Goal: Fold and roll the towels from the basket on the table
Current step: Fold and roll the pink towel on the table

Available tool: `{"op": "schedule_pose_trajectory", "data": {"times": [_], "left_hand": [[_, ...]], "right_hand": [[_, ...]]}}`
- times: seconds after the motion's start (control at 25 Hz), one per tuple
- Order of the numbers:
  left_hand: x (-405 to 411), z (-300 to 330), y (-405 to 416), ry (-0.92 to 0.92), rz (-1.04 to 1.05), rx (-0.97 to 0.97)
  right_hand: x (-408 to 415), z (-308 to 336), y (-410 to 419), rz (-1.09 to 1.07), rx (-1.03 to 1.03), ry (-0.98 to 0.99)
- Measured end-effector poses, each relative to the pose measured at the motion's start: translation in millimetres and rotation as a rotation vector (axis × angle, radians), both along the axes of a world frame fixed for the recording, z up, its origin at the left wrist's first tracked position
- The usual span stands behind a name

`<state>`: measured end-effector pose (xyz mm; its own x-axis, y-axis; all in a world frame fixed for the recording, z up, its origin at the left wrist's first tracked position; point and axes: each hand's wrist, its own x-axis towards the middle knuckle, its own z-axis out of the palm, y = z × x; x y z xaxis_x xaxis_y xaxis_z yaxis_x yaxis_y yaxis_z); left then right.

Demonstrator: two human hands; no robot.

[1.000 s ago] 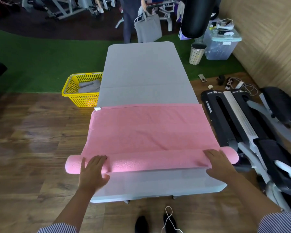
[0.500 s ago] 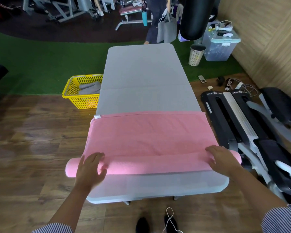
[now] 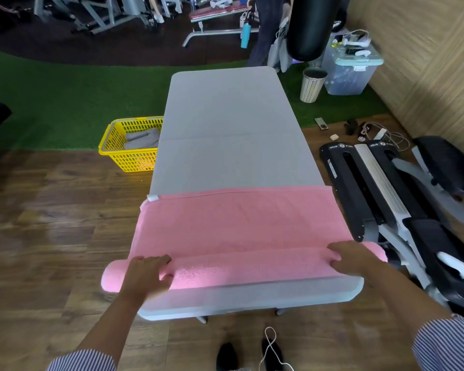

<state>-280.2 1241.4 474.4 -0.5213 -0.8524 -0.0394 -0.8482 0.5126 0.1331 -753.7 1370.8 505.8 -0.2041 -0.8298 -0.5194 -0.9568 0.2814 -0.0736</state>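
Pink towel (image 3: 239, 223), one; two hands, left hand (image 3: 145, 274) and right hand (image 3: 351, 257), on its roll.

Place: a gym
Evidence: hanging punching bag (image 3: 310, 25), weight bench (image 3: 220, 16), stepper machine (image 3: 381, 188) (beside green turf (image 3: 73, 95))

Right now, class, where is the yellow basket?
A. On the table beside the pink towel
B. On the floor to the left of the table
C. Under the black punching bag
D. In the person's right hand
B: the yellow basket stands on the floor against the table's left edge.
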Motion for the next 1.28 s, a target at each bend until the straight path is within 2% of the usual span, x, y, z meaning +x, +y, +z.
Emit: {"op": "schedule_pose_trajectory", "data": {"times": [0.08, 0.2, 0.24, 0.4, 0.56, 0.68, 0.76, 0.92, 1.12, 1.28], "left_hand": [[3, 0, -4, 0.01, -0.01, -0.048], [-2, -4, 2, 0.093, 0.072, -0.099], [-5, -7, 4, 0.105, 0.083, -0.102], [-7, -15, 11, 0.061, 0.018, -0.086], [-10, -11, 16, 0.048, 0.011, -0.043], [-5, -4, 11, 0.034, -0.043, 0.002], [-3, -1, 5, 0.067, -0.033, -0.013], [-9, -5, 5, 0.183, -0.014, -0.079], [-9, -21, 21, 0.103, 0.019, -0.025], [-13, -19, 27, 0.126, 0.007, -0.064]], "right_hand": [[0, 3, -2, 0.002, -0.053, -0.028], [4, -3, -4, -0.054, -0.333, -0.069], [6, -6, -4, -0.055, -0.355, -0.07], [12, -17, 8, -0.012, -0.169, -0.041], [9, -14, 10, -0.013, -0.152, 0.001], [3, -6, 8, -0.004, -0.043, -0.042], [2, -2, 6, 0.003, -0.071, -0.062], [7, -8, 1, -0.014, -0.373, -0.067], [12, -17, 11, 0.011, -0.158, -0.055], [13, -13, 11, 0.047, -0.167, 0.037]]}}
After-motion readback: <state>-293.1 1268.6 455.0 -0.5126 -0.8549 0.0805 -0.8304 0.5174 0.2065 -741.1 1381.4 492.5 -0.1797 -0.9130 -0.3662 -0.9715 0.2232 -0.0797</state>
